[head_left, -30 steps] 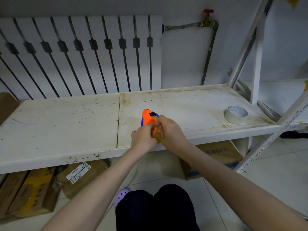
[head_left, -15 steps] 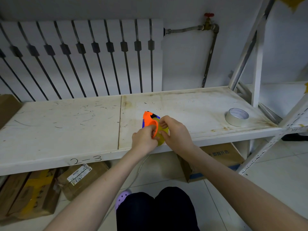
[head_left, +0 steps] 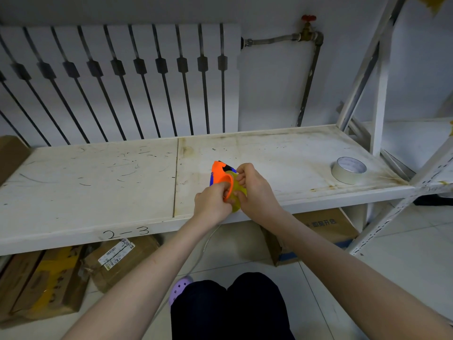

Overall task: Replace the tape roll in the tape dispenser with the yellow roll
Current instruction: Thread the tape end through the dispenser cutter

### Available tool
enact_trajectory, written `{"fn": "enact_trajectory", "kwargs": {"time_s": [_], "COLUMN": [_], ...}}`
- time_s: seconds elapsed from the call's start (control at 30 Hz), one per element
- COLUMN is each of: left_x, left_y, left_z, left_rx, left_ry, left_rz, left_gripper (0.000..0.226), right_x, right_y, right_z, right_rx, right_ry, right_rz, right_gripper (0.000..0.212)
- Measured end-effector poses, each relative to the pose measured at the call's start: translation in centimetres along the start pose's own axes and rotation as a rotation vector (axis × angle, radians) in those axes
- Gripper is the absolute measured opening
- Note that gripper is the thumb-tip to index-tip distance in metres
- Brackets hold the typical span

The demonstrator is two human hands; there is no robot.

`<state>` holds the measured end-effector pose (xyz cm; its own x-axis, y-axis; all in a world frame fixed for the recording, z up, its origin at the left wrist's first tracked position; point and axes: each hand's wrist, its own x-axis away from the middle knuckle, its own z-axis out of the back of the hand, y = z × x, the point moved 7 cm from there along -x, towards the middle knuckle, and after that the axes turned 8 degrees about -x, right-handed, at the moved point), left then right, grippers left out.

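Orange tape dispenser [head_left: 218,174] over front edge of white shelf [head_left: 98,182] | I see left hand [head_left: 212,204] gripping its round hub, fingers curled | right hand [head_left: 257,190] pinches yellow roll [head_left: 236,190] against the dispenser | whitish tape roll [head_left: 348,170] lies on shelf, well apart, right.

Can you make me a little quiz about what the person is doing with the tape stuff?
1. True or false: the white tape roll lies on the shelf, away from both hands.
2. The right hand pinches: A) a box, B) the yellow roll, C) a pipe.
3. Which hand grips the orange dispenser?
Key: 1 true; 2 B; 3 the left hand.
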<state>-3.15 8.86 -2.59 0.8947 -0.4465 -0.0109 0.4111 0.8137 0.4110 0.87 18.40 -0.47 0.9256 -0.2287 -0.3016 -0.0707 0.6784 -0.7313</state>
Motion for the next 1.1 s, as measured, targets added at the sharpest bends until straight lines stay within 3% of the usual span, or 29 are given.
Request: {"fn": "enact_trajectory", "kwargs": {"time_s": [0.4, 0.6, 0.73, 0.9, 1.0, 1.1], "left_x": [0.3, 0.2, 0.1, 0.2, 0.2, 0.1], "left_y": [-0.2, 0.0, 0.1, 0.8, 0.8, 0.8], "left_z": [-0.9, -1.0, -1.3, -2.0, -1.8, -1.9], "left_rx": [0.029, 0.000, -0.016, -0.009, -0.015, -0.015], "left_ry": [0.028, 0.038, 0.039, 0.072, 0.098, 0.086], "left_rz": [0.050, 0.017, 0.015, -0.040, -0.012, 0.001], "left_gripper": [0.024, 0.030, 0.031, 0.022, 0.016, 0.014], "right_x": [0.0, -0.6, -1.2, -0.6, -0.3, -0.3], "right_y": [-0.6, -0.6, -0.7, -0.8, -0.6, -0.4], "right_z": [-0.1, 1.0, 1.0, 0.2, 0.8, 1.0], "right_rx": [0.121, -0.043, -0.022, 0.102, 0.080, 0.032], "right_ry": [-0.028, 0.006, 0.012, 0.063, 0.132, 0.097], "right_rz": [-0.106, -0.134, -0.138, -0.140, -0.132, -0.169], "right_gripper": [0.039, 0.046, 0.047, 0.052, 0.054, 0.054]}}
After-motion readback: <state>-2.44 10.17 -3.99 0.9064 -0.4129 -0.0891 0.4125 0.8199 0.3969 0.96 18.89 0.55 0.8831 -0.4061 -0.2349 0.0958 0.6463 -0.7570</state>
